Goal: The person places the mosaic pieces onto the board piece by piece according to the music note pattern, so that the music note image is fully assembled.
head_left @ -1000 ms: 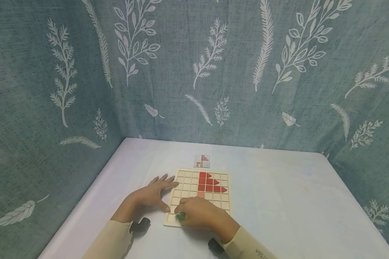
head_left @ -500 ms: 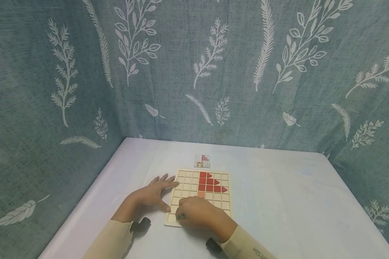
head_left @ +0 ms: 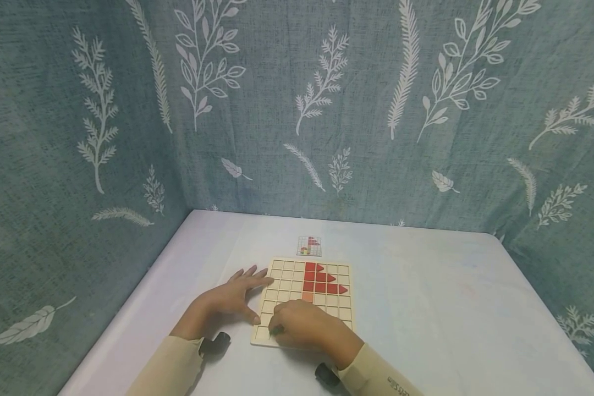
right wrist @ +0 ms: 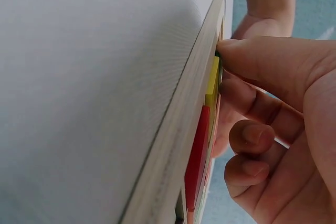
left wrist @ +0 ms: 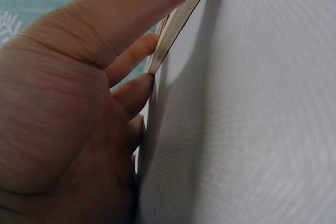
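A wooden grid board (head_left: 283, 284) lies on the white table, bearing red square and pointed tiles (head_left: 320, 287) and an orange tile (head_left: 307, 297). My right hand (head_left: 304, 325) bends over its near left part and pinches a small green piece (head_left: 276, 330) close to the near row. In the right wrist view, thumb and forefinger meet at the board's surface, beside a yellow tile (right wrist: 212, 85) and a red tile (right wrist: 197, 156). My left hand (head_left: 231, 297) lies spread at the board's left side, thumb and fingertips touching its edge (left wrist: 167, 45). The right hand covers several cells.
A small picture card (head_left: 309, 246) with a printed grid of coloured shapes lies just beyond the board. Patterned teal fabric (head_left: 277, 110) hangs behind and to the left of the table (head_left: 425, 308). A dark wrist camera (head_left: 215, 345) sits at the left cuff.
The green piece has shifted slightly within the right fingers, and less of it shows than a second ago. The right hand has moved very little; the left hand has stayed put.
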`<state>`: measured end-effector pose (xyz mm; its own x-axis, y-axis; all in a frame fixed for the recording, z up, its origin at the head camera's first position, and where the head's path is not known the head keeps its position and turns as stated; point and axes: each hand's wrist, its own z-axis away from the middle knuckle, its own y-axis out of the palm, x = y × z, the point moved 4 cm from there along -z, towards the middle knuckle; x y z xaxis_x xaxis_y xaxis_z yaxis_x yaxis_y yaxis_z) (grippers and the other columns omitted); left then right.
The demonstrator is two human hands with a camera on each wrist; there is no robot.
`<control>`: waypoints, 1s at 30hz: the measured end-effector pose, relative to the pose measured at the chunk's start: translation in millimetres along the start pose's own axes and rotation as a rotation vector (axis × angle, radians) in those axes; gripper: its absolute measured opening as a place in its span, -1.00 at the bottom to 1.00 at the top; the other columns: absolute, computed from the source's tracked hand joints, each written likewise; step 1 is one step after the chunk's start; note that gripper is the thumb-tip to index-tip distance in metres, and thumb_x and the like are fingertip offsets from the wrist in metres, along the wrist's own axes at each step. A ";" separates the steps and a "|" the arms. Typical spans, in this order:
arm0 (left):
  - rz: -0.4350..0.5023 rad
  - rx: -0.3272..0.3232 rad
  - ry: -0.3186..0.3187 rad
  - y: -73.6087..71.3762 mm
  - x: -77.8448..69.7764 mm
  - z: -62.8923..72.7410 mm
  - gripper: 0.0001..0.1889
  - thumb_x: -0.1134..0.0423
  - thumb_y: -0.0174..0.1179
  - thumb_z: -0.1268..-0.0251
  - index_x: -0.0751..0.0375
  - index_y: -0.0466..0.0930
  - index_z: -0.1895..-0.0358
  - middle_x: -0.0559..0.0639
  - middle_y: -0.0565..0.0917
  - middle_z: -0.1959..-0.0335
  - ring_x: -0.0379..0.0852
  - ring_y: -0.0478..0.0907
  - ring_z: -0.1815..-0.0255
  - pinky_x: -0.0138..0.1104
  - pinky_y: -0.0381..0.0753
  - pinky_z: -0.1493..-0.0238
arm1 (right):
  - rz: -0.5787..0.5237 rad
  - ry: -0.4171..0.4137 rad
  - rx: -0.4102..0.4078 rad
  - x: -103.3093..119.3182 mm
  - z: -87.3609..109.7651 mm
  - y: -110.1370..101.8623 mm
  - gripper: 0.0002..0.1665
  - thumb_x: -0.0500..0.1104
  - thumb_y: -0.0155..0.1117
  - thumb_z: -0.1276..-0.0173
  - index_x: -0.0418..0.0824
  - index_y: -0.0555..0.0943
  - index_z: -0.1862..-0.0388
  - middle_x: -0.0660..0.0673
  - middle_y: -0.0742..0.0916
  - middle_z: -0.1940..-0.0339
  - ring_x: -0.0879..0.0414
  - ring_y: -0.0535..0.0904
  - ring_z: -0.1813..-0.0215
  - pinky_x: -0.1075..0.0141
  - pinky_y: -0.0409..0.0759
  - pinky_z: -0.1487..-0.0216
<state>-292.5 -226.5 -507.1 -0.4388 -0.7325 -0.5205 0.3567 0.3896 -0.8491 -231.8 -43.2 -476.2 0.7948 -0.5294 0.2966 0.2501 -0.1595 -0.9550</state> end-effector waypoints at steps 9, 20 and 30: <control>0.004 0.004 -0.006 0.7 1.8 -0.5 0.12 -0.27 0.53 0.41 -0.09 0.31 -0.44 0.06 0.09 -0.54 0.13 -0.27 -0.56 0.09 -0.36 -0.47 | 0.007 -0.019 -0.001 0.7 0.2 -0.5 -0.83 -0.12 0.36 -0.21 0.07 0.77 0.22 0.32 0.58 0.41 0.43 0.48 0.33 0.49 0.53 0.10; 0.010 0.002 -0.061 0.8 3.8 2.5 0.14 -0.26 0.55 0.44 -0.12 0.31 -0.45 0.02 0.08 -0.55 0.11 -0.28 -0.57 0.13 -0.36 -0.46 | -0.086 -0.006 -0.062 -15.0 11.2 -7.3 -0.85 -0.01 0.27 -0.35 0.08 0.73 0.16 0.32 0.63 0.31 0.46 0.51 0.26 0.51 0.53 0.14; 0.050 0.003 -0.055 4.5 10.2 5.6 0.15 -0.28 0.53 0.43 -0.08 0.29 -0.46 0.06 0.08 -0.55 0.15 -0.28 -0.56 0.15 -0.36 -0.45 | -0.035 0.253 -0.150 -90.7 93.2 -30.9 -0.81 -0.07 0.32 -0.31 -0.07 0.73 0.15 0.24 0.63 0.34 0.29 0.54 0.26 0.20 0.59 0.11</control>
<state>-290.7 -235.4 -515.7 -0.3745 -0.7416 -0.5565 0.3794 0.4250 -0.8218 -260.1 87.3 -473.1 0.6193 -0.7095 0.3363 0.1756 -0.2924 -0.9401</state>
